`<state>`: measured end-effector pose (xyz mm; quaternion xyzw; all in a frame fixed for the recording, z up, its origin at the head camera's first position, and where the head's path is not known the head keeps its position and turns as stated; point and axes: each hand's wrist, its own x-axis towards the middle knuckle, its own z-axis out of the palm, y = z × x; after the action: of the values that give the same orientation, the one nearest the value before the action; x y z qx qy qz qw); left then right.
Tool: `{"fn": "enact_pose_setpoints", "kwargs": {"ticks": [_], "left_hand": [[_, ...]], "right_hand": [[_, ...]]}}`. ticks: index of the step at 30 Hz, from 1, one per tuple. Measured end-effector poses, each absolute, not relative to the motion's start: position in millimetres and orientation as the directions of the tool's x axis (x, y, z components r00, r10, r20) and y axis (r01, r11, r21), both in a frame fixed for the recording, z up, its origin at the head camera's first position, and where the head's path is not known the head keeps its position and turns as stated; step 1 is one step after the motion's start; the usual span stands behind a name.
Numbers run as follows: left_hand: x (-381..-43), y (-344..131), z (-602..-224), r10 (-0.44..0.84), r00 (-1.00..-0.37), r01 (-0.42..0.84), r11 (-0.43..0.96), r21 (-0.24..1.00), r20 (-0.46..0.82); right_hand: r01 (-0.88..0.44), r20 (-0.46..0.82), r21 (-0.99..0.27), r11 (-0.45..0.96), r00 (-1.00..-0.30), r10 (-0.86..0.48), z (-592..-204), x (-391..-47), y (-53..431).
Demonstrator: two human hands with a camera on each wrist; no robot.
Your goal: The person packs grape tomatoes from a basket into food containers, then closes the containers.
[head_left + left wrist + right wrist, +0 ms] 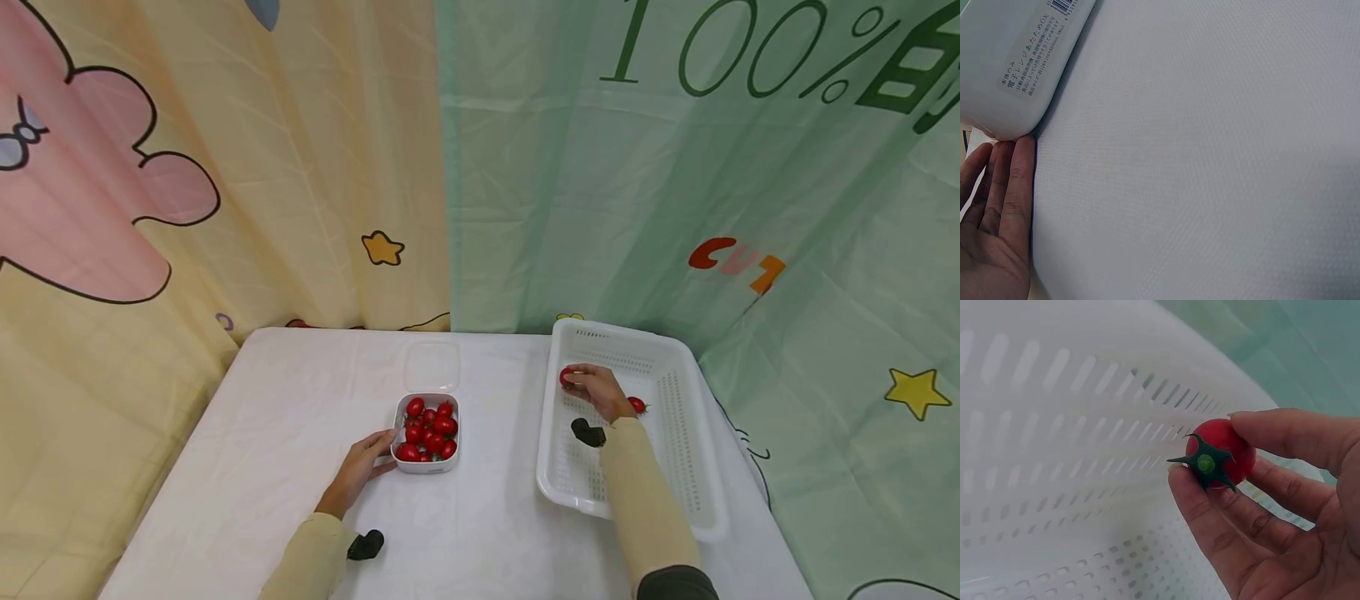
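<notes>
My right hand (596, 390) pinches a cherry tomato (1225, 450) between thumb and fingers, inside the white plastic basket (678, 500). The tomato is red, with its green star-shaped calyx facing the right wrist camera. Another cherry tomato (636, 405) lies in the basket, partly behind my right wrist. At the left, my left hand (356, 471) touches the side of a small white container (426, 468) with its fingers extended. The container holds several cherry tomatoes (433, 442). A printed label (1038, 56) shows on its side in the left wrist view.
A translucent lid (432, 367) lies on the white-covered table (300, 400) just behind the container. Slotted walls rise around the basket at the table's right side. Printed curtains (510, 208) hang behind the table and along its sides.
</notes>
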<state>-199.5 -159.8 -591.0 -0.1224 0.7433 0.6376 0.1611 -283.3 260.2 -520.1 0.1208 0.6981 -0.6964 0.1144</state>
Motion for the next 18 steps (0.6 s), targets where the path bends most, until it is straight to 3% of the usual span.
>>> {"fn": "enact_pose_setpoints", "kwargs": {"ticks": [18], "left_hand": [[-198.6,-160.1,-588.6,0.039,-0.919,-0.383,0.154,0.911,-0.393]], "right_hand": [[0.212,-0.211,-0.977,-0.010,-0.975,-0.069,-487.8,-268.6,248.1]]}}
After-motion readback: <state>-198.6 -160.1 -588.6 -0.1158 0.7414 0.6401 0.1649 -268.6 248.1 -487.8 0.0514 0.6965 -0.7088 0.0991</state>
